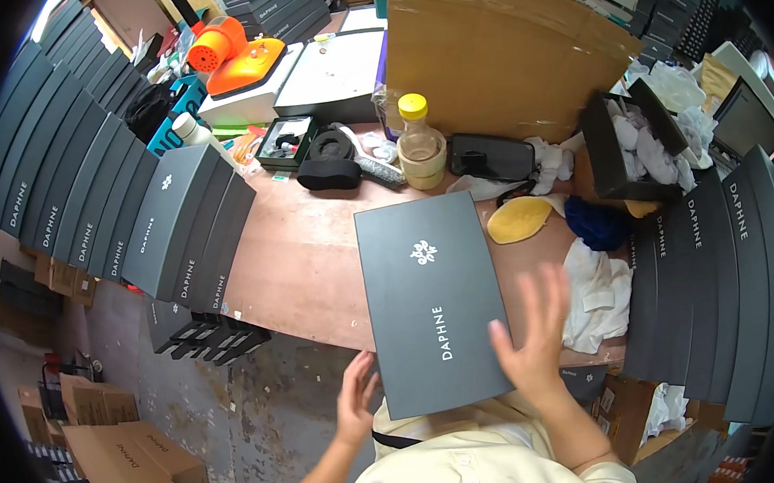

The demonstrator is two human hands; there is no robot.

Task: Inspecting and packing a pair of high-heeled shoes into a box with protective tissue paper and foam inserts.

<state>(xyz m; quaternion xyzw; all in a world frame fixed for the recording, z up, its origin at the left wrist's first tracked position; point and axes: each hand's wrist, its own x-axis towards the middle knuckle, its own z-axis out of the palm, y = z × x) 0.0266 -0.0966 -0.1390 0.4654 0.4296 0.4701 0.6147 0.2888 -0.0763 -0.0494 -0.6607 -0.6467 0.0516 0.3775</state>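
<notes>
A closed dark grey shoe box with a white flower mark and white lettering lies in front of me, its near end reaching past the table's front edge. My left hand is beside the box's lower left edge, fingers extended and holding nothing; whether it touches the box I cannot tell. My right hand is raised at the box's right edge, fingers spread and slightly blurred, with nothing in it. Right of that hand lies a crumpled white cloth. A yellow pad and a dark blue cloth are just beyond it.
Rows of grey shoe boxes stand left, with more boxes right. Behind are a yellow-capped bottle, a black tray, an orange device and a large cardboard sheet. A box of crumpled paper sits back right.
</notes>
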